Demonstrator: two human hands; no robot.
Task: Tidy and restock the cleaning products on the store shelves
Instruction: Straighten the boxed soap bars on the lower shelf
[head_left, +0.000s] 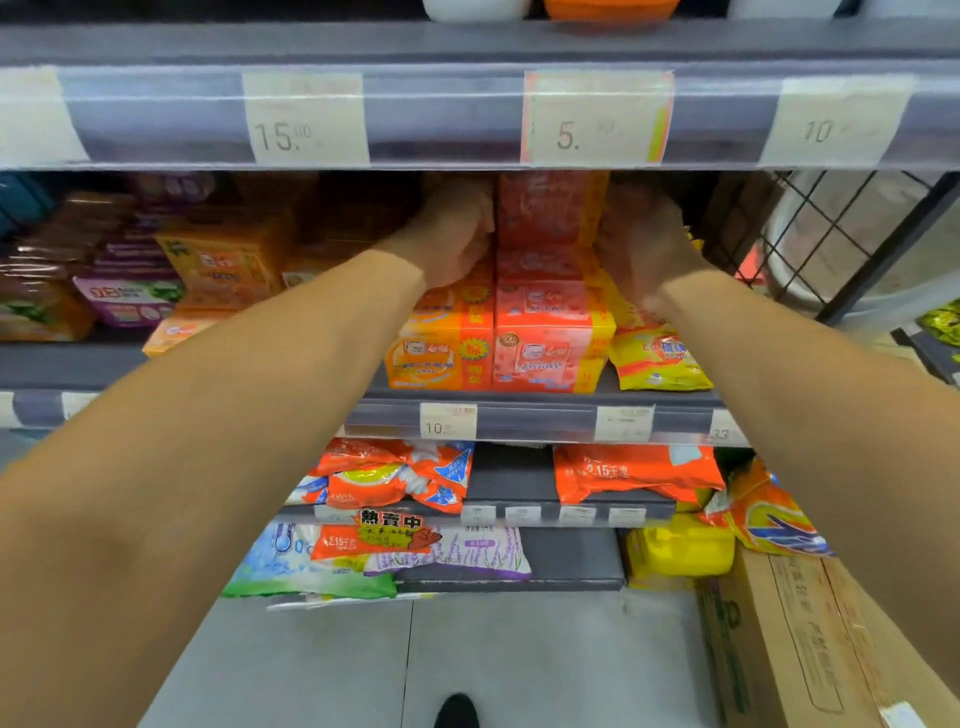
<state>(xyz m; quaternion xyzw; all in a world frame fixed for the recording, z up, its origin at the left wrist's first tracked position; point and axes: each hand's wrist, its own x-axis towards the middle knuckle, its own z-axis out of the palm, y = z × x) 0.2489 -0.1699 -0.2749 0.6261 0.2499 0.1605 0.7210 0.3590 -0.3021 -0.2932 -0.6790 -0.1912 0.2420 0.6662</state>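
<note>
Both hands are in on the middle shelf (535, 418) now, either side of the stack of pink boxes (545, 312). The left hand (457, 234) is up against the stack's left face, sitting above the orange boxes (441, 353) that stand touching it. The right hand (641, 244) is on the right face, above the yellow bags (662, 358), and it is blurred. The fingers of both hands run back into the shadow under the upper shelf, so I cannot tell whether they are curled round the boxes or laid flat against them.

What are they dealing with? Printed card boxes, square-edged and stiff, piled several high at the front of the shelf. Each one looks light to moderate in weight, but the column as a whole could be a fair load. The glossy print suggests the boxes may slide on one another. The risk is the pile shearing if only the top is pushed.

The flat side faces are the place to take hold. Press evenly from left and right, low enough to carry the boxes underneath along. The corners would dent under a hard squeeze. The soft bags beside the stack will give way rather than brace it.
</note>
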